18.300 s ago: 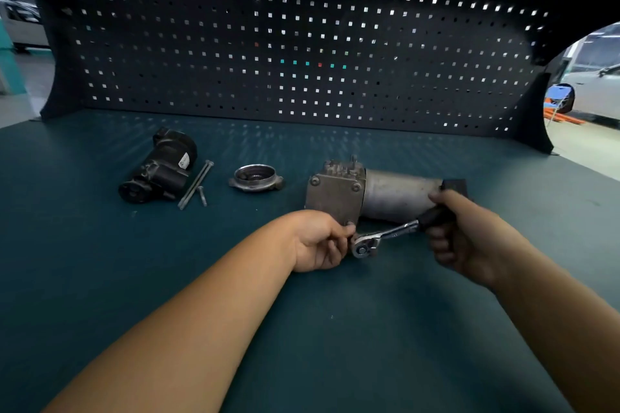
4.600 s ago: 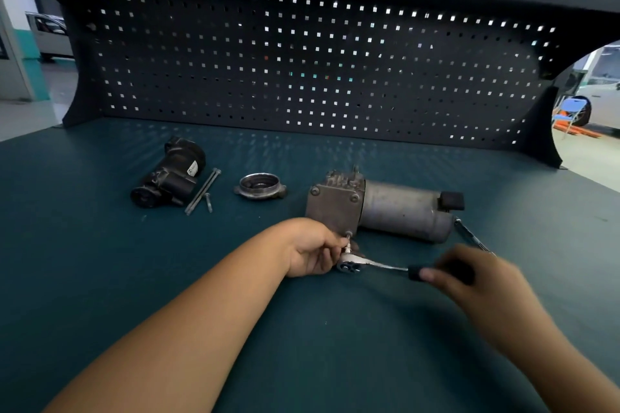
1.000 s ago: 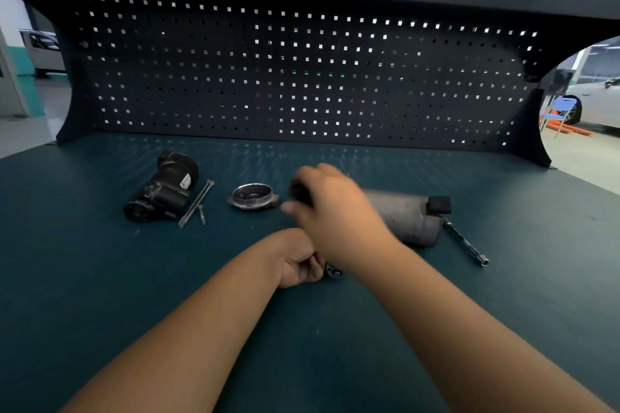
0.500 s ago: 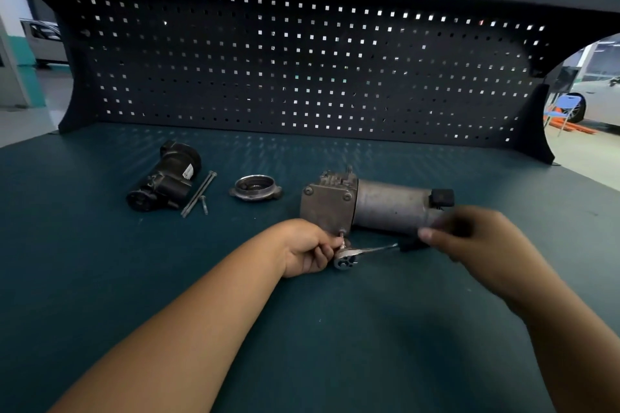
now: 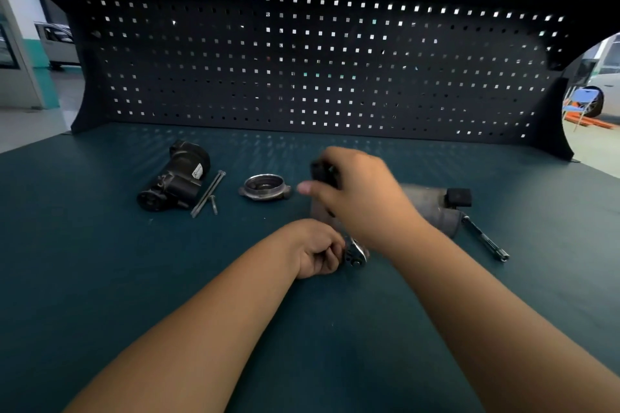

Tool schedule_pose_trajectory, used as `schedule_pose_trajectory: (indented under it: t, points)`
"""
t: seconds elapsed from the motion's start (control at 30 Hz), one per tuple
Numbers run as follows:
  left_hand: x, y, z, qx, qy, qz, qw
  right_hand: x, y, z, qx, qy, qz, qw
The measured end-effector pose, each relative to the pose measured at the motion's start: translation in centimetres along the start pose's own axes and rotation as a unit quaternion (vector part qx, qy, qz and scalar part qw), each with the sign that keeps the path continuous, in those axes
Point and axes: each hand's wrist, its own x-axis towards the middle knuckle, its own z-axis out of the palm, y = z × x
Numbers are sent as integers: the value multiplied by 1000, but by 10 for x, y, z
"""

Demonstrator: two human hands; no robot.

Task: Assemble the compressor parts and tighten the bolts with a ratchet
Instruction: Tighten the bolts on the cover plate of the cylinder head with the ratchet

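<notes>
Head view: the ratchet [image 5: 355, 253] is the obj that matters. Its chrome head lies just at 3 o'clock of the left hand [image 5: 318, 250], touching the fingertips. Its long axis runs from there up toward 11 o'clock, w/ the black grip end poking out the top of the right hand [image 5: 364, 199]. Left hand fingers are curled in tight, pinching at the head; can't tell if they're on the socket or on a bolt under it, hidden. Right hand is wrapped round the handle, blurred. Right hand has the lever and left is nearer the head, so the next swing prob means the right sweeps the handle about that head while the left pins it. Compressor body [image 5: 432, 208]: dull grey cylinder on its side on the green bench mat [image 5: 100, 278], long axis approx 9-to-3, black plug at the 3 o'clock end, near end mostly covered by the right hand. Ring cover [image 5: 265, 187], black motor part [image 5: 177, 178] and loose bolts [image 5: 208, 193] lie well apart at 10 o'clock, not fitted yet.
</notes>
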Motion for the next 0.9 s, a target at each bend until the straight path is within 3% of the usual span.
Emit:
schedule_pose_trajectory:
  t: [0.2,0.33,0.53,0.73,0.9]
  points:
    - [4,-3,-1,36,-20,-31,999,-44,48,-35,108,93,124,982]
    - [1,-3,-3,49,-43,-8,998,-64,82,-36,251,135,214,934]
    - [3,-2,-2,57,-38,-5,998,-79,105,-26,408,162,261,859]
    - [5,-4,-2,41,-21,-2,999,-85,103,-22,421,190,243,853]
    - [5,-5,-1,33,-3,5,999,-88,102,-22,447,193,286,825]
